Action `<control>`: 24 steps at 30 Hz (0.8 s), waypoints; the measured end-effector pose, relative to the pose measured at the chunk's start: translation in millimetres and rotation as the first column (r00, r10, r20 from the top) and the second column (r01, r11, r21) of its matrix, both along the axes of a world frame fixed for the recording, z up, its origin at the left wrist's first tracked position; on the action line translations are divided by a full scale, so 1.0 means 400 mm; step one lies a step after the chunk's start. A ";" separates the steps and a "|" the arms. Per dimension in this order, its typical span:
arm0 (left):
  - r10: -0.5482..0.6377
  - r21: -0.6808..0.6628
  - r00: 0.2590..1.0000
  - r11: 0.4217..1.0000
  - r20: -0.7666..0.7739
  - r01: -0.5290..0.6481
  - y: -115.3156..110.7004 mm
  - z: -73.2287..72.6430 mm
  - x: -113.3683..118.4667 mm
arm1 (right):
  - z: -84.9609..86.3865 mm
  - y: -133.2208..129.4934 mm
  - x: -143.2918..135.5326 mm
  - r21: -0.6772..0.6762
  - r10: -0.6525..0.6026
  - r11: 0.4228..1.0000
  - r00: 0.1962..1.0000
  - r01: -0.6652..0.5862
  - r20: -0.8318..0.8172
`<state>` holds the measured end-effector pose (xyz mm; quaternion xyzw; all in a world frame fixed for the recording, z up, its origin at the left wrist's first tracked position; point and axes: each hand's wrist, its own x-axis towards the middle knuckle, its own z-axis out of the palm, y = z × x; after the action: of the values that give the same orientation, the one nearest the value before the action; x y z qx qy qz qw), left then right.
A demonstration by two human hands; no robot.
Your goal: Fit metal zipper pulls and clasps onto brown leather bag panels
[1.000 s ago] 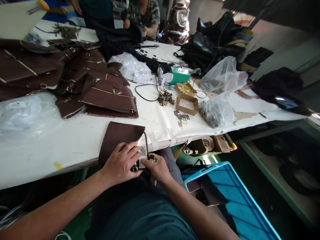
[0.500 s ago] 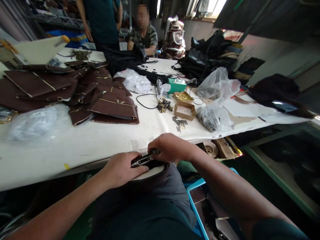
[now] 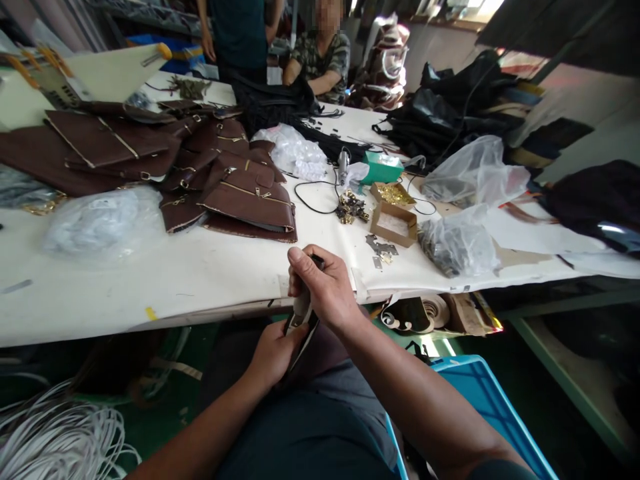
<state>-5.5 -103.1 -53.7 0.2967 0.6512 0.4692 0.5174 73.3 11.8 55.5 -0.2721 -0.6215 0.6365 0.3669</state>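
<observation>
In my lap lies a dark brown leather bag (image 3: 327,350), its edge raised between my hands. My left hand (image 3: 275,353) is closed on this edge, thumb on top by a small metal fitting (image 3: 295,327). Just above, my right hand (image 3: 323,283) is wrapped round a narrow object (image 3: 317,261) with a dark end, pressed close to the same edge. Its kind is hidden by my fingers. Beyond my hands, on the white table (image 3: 240,273), are loose metal plates (image 3: 381,250), dark clasps (image 3: 351,208) and a small cardboard box (image 3: 394,225).
Brown leather bags (image 3: 250,200) are piled at the left, beside a clear plastic bag (image 3: 97,223). More plastic bags of parts (image 3: 457,243) lie at the right. A blue crate (image 3: 480,393) stands by my right side. Two people (image 3: 325,60) are across the table.
The bag's edge has turned from lying across to standing steeply. My right hand has risen to a fist above the left, which has moved lower. The view has swung left and down.
</observation>
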 end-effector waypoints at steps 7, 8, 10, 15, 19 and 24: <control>0.179 -0.105 0.945 0.982 0.275 -0.156 -0.003 -0.047 -0.035 | -0.131 0.009 0.033 0.013 -0.230 0.973 0.973 0.230 -0.009; 0.194 -0.116 0.929 0.979 0.315 -0.165 0.001 -0.050 -0.040 | -0.134 0.007 0.031 0.032 -0.241 0.970 0.970 0.242 -0.031; 0.218 -0.133 0.895 0.975 0.390 -0.180 0.008 -0.054 -0.046 | -0.138 0.004 0.020 0.063 -0.253 0.964 0.964 0.258 -0.078; 0.277 -0.157 0.817 0.961 0.506 -0.228 0.021 -0.048 -0.039 | -0.151 0.021 -0.021 0.049 -0.290 0.954 0.952 0.295 -0.095; 0.341 -0.196 0.778 0.940 0.527 -0.279 0.035 -0.037 -0.021 | -0.157 0.055 -0.044 -0.033 -0.290 0.957 0.954 0.289 -0.070; 0.381 -0.232 0.754 0.924 0.536 -0.303 0.051 -0.030 -0.003 | -0.158 0.087 -0.062 -0.092 -0.212 0.974 0.977 0.208 -0.034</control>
<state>-6.9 -82.8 -65.9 -0.0164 0.5383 0.5793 0.6119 48.5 46.6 -7.7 -0.3382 -0.5524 0.6266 0.4334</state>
